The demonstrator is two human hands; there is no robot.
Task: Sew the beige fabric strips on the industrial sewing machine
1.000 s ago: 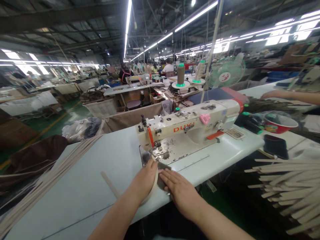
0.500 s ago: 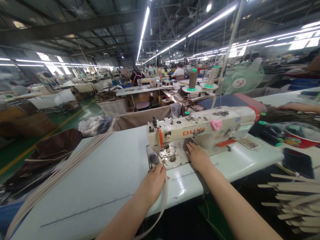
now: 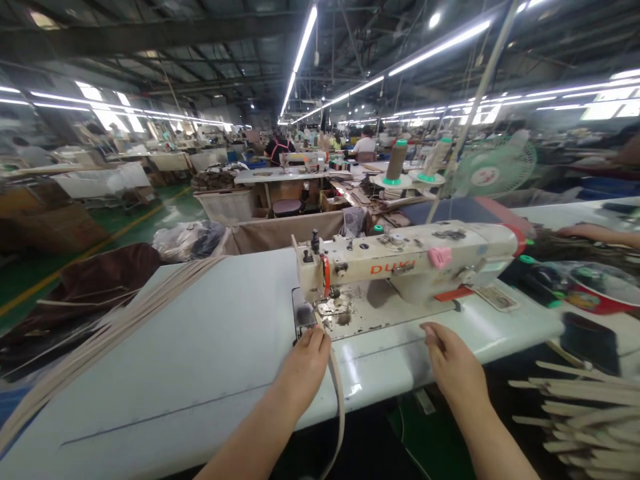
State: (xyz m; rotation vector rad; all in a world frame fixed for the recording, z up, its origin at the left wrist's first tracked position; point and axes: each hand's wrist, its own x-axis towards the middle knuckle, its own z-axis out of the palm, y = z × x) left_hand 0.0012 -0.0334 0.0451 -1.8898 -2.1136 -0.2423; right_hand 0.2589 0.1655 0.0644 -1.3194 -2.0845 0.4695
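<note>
My left hand (image 3: pixel 309 357) rests on the table beside the needle area of a white sewing machine (image 3: pixel 425 257). Its fingers are closed on a narrow beige strap (image 3: pixel 341 393), which hangs in a curve over the table's front edge. The strap's upper end runs toward the presser foot. My right hand (image 3: pixel 454 365) is at the front edge of the table, right of the needle, with its fingers curled together; whatever is in them, if anything, is hidden.
More beige straps (image 3: pixel 115 333) lie across the table's left side, and a bundle of strips (image 3: pixel 590 413) sticks out at lower right. Thread cones (image 3: pixel 397 163) and a green fan (image 3: pixel 495 170) stand behind the machine. Another person's hand (image 3: pixel 593 232) shows at far right.
My right hand has come out from beneath the machine's arm toward me and to the right. My left hand stays on the strap, whose hanging loop has swung rightward.
</note>
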